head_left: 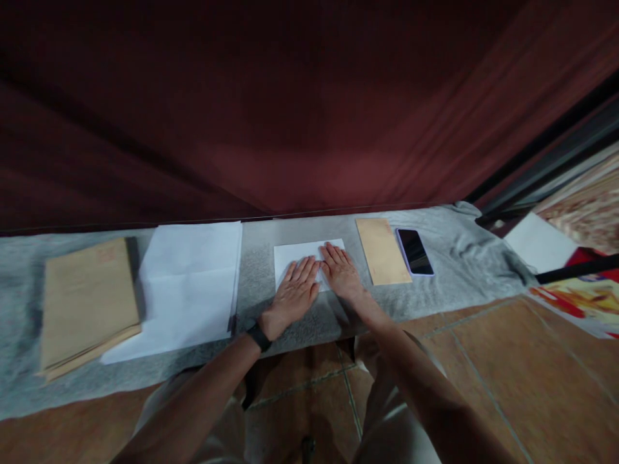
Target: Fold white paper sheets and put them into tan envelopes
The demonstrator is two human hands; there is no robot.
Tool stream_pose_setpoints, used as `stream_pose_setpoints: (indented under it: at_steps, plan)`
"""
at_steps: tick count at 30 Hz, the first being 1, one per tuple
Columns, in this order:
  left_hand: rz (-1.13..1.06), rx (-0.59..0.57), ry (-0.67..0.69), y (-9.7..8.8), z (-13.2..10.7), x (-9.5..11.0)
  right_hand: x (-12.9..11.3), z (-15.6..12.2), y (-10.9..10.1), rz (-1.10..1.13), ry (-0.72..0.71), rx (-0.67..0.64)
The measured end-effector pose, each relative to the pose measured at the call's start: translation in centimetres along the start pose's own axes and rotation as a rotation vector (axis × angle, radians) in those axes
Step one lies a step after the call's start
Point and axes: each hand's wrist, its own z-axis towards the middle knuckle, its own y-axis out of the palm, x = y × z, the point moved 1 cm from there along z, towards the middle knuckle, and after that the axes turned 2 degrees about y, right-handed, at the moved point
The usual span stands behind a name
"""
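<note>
A white sheet of paper [285, 258], apparently folded, lies on the grey cloth in front of me. My left hand [298, 283] rests flat on its left and middle part, fingers stretched out. Flat on the right part of the same paper lies my right hand [340, 269], its fingers also extended and close to the left fingertips. The hands cover much of the paper. Just right of my right hand is a single brown envelope [383, 251].
A phone [414, 251] in a pale purple case lies beyond the envelope. To the left are larger white sheets [193, 283] and a stack of brown envelopes [89, 299]. Grey cloth [454, 258] covers the narrow surface; a dark red curtain [309, 129] hangs behind it.
</note>
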Motion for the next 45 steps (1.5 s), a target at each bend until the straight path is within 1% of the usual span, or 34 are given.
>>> stream_pose_setpoints:
  at_steps: [7,12,17,22,27,32,36,39,42,43,45]
  plan:
    - [0.008,-0.022,-0.04,-0.9,-0.5,-0.9,0.6,-0.2,-0.4,0.0,0.021,-0.003]
    - [0.002,-0.016,-0.057,-1.4,0.0,-1.0,0.4,0.0,-0.8,0.034,0.017,0.007]
    - [0.009,0.038,-0.053,-0.7,1.5,-1.3,-0.8,0.0,-0.3,0.116,-0.096,-0.002]
    - [0.027,0.038,-0.067,0.1,2.1,-2.1,-1.3,-0.1,0.3,0.092,-0.09,-0.02]
    - [0.028,0.039,-0.107,-0.2,2.1,-3.0,-0.7,-0.2,0.2,0.032,-0.072,-0.003]
    - [0.026,0.046,-0.183,0.0,2.0,-3.8,0.4,-0.2,0.1,-0.021,-0.002,0.019]
    - [0.018,0.051,-0.23,0.1,1.6,-4.4,1.4,-0.3,0.0,-0.035,0.042,0.036]
    - [0.028,0.049,-0.277,-0.2,1.1,-4.9,1.9,-0.5,-0.2,-0.044,0.071,0.043]
    - [0.042,0.061,-0.314,-0.8,0.9,-4.6,2.1,-0.6,-0.4,-0.047,0.102,0.046]
    - [0.04,0.07,-0.302,-0.9,0.9,-4.2,2.0,-0.6,-0.5,-0.043,0.106,0.048]
    - [0.026,0.09,-0.227,-1.1,1.0,-2.8,1.6,-0.5,-0.7,-0.022,0.09,0.047]
